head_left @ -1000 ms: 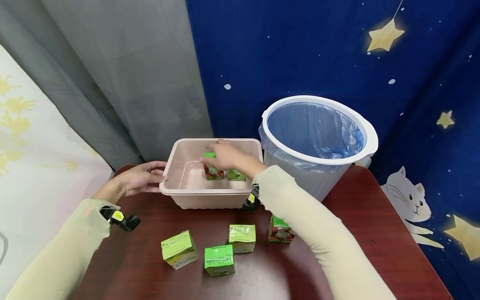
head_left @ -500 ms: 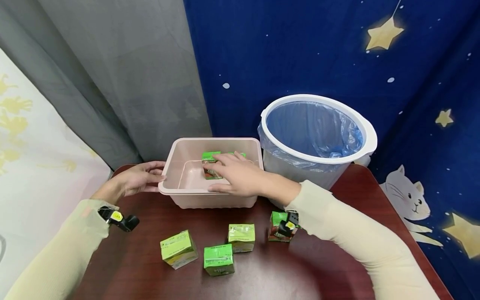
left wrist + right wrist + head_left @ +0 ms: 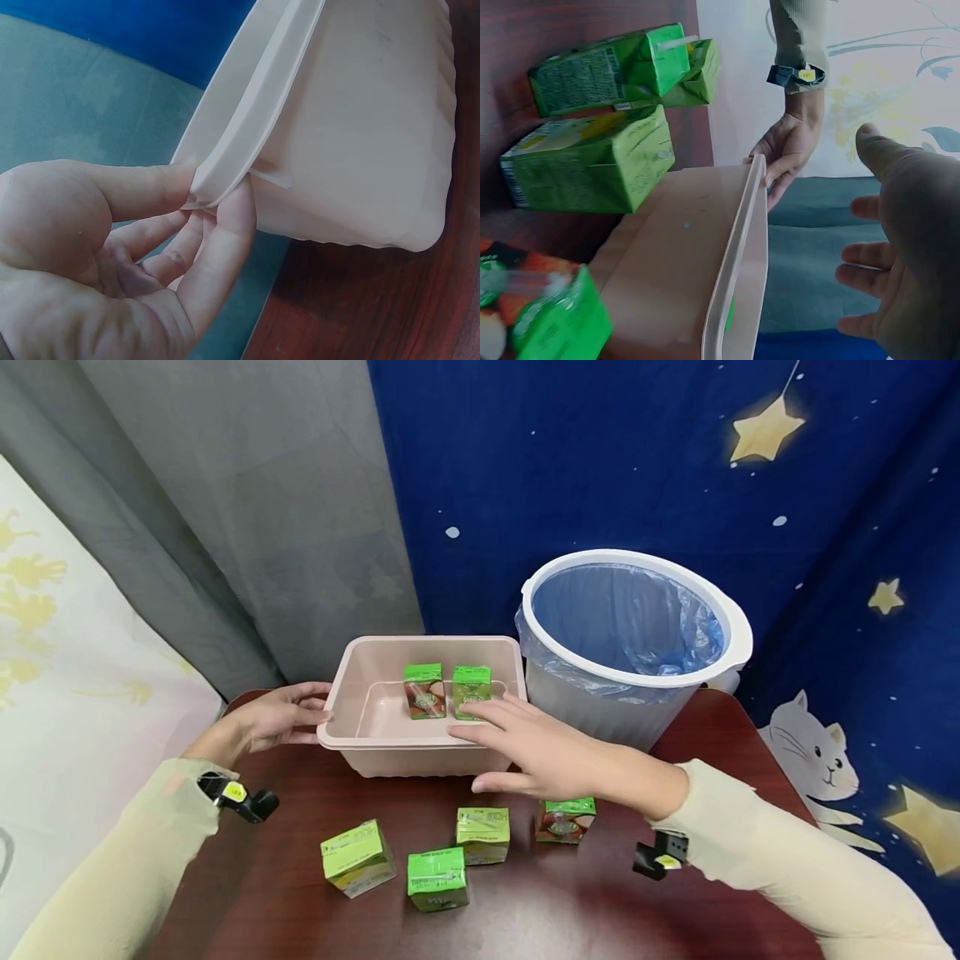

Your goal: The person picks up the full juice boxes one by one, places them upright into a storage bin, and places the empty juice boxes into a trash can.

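My left hand [image 3: 283, 718] pinches the left rim of a pink plastic basin [image 3: 420, 760]; in the left wrist view thumb and fingers [image 3: 225, 240] close on that rim. Over the basin's front right corner hovers my right hand [image 3: 547, 747], fingers spread and nothing held. Inside the basin stand two juice boxes side by side: a red-brown and green one [image 3: 425, 692] and a green one [image 3: 472, 690]. Before the basin are a yellow-green juice box [image 3: 358, 858], a bright green one [image 3: 438, 880], another yellow-green one [image 3: 483, 836], and a red-brown one [image 3: 566, 821] below my right hand.
A white bin [image 3: 637, 681] with a clear plastic liner stands right of the basin. The dark red wooden table [image 3: 247, 877] carries everything. Behind it hang a grey curtain [image 3: 300, 510] and a blue curtain [image 3: 480, 460] with stars.
My right hand has withdrawn from inside the basin toward the right and front, uncovering both juice boxes there. The left hand stays on the rim.
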Motion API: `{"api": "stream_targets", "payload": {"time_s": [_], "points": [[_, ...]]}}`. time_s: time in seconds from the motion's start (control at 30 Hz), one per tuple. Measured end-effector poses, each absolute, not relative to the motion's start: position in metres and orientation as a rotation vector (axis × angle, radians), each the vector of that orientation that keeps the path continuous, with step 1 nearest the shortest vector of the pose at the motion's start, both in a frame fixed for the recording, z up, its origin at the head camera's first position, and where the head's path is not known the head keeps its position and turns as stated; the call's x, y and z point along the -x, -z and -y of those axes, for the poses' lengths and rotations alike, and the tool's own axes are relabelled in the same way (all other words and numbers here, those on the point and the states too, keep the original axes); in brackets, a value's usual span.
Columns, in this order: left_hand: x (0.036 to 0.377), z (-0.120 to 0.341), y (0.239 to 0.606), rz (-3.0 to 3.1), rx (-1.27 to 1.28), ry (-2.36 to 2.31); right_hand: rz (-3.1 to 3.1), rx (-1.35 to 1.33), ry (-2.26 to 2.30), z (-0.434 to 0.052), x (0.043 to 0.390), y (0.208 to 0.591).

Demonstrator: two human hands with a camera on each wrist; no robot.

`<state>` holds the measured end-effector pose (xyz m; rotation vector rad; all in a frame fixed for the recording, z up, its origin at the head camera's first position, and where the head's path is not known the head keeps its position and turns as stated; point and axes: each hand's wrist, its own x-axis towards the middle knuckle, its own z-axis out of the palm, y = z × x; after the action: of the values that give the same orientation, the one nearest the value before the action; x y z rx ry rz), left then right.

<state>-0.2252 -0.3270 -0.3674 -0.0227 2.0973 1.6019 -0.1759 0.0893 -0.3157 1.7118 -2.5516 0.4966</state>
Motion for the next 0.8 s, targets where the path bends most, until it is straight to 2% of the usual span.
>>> {"api": "stream_targets", "payload": {"time_s": [0.43,0.8], "points": [[0.226,0.326,0.367,-2.1,0.02,-1.603,2.636,-1.597,-0.798,-0.156,0.156,0.34],[0.226,0.328,0.368,-2.101,0.027,-1.598,2.643,-1.337,-1.15,-0.205,0.148,0.398]]}}
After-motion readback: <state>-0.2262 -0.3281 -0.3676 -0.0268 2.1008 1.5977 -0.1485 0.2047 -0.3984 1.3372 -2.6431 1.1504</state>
